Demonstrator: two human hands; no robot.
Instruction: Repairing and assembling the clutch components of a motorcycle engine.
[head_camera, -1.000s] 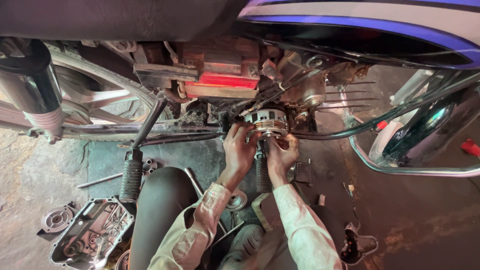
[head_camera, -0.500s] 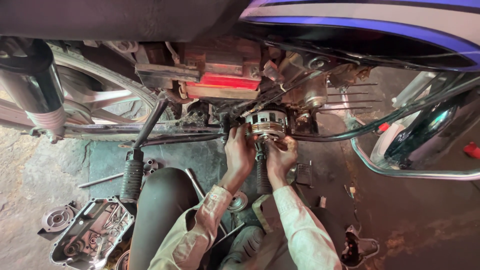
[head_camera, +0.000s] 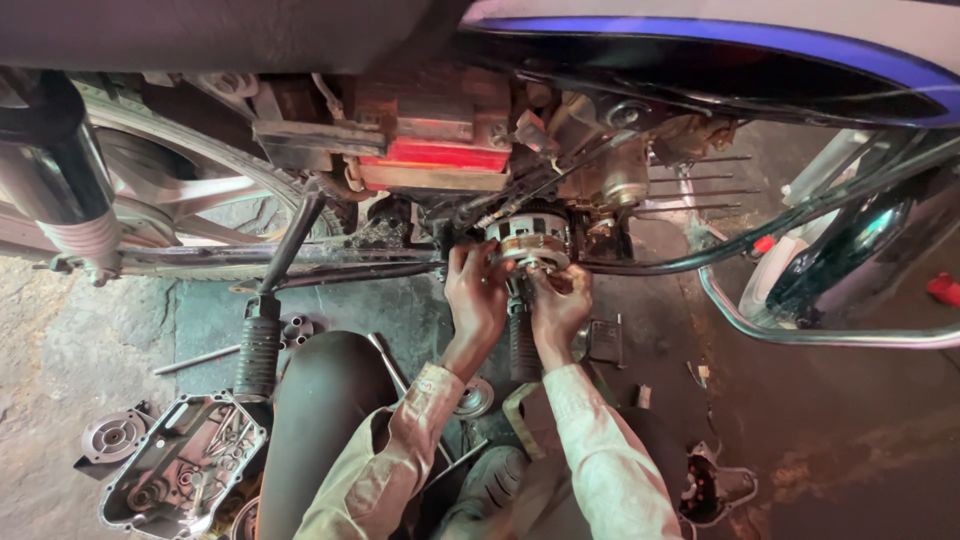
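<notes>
Hiding clutch assembly (head_camera: 528, 240) lower edge: both hands' fingers (head_camera: 490, 268).

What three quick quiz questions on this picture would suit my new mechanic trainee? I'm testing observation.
1. True or false: both hands touch the clutch.
2. Where is the engine cover? A) floor, lower left B) on the engine
3. What colour is the battery's band?

Key: 1 true: the left hand and right hand are at it. 2 A. 3 red.
</notes>
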